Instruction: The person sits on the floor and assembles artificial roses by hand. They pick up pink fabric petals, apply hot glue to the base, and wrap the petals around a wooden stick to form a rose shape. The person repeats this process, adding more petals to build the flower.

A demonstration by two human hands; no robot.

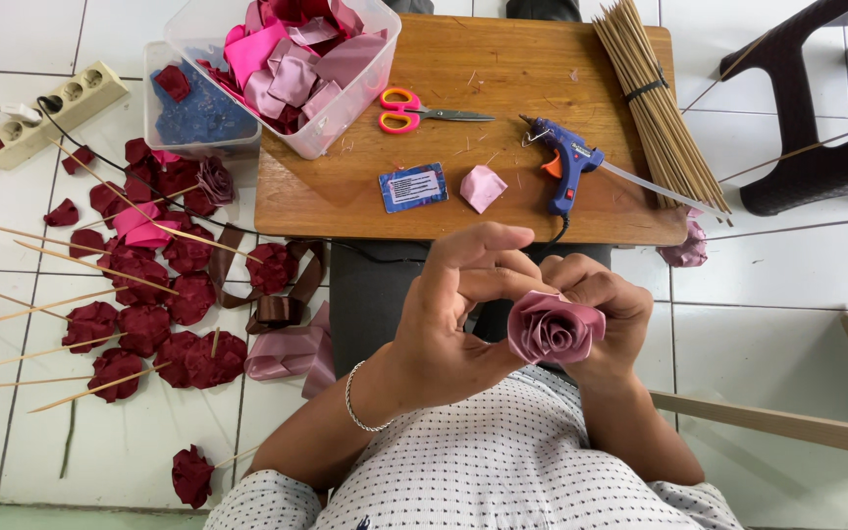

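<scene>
Head view, pink ribbon rose (554, 328) pinched between left hand (453, 314) and right hand (596, 304), both grips grasping it

Your right hand (606, 309) hides the back of the ribbon rose (554, 327), so you can't see its stem. The plastic tub (345, 88) and skewer bundle (655, 98) run off the top edge.

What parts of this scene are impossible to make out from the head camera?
- Underside of the mauve ribbon rose: covered by the left hand and right hand.
- Glue gun cord: runs off behind the wooden table edge.
- Clear bin: cut off by the top edge.
</scene>
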